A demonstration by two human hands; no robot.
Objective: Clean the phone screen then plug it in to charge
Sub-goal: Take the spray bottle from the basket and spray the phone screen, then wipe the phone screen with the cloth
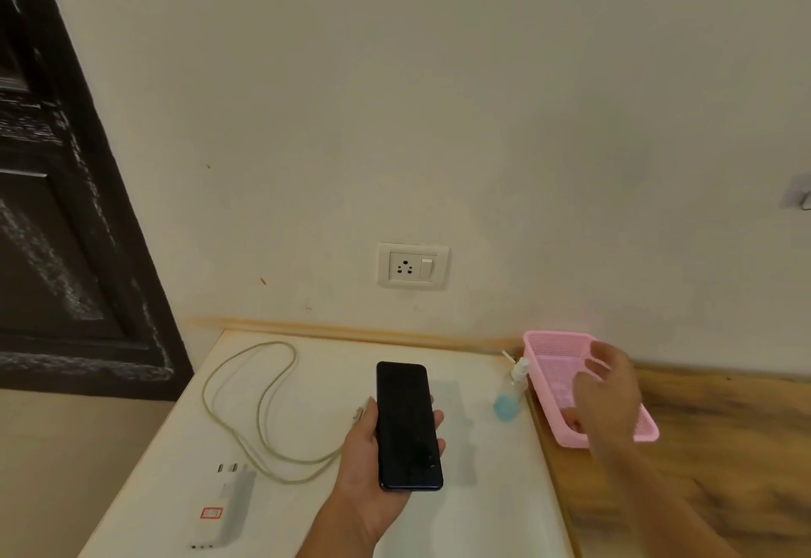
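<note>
My left hand [364, 461] holds a black phone [408, 423] screen-up above the white table, its screen dark. My right hand [608, 395] hovers over the pink basket [548, 344] at the right, fingers spread and blurred, holding nothing that I can see. A small spray bottle [511, 390] with blue liquid stands just left of the basket. A pale charging cable [259, 408] loops across the table's left part, its free end near my left thumb. The white charger adapter [226, 505] lies at the front left. A wall socket with a switch [412, 267] sits above the table.
The white table [307, 364] meets a wooden surface [724, 448] on the right, where the basket rests. A dark wooden door [66, 206] fills the left side. The plain wall runs behind everything.
</note>
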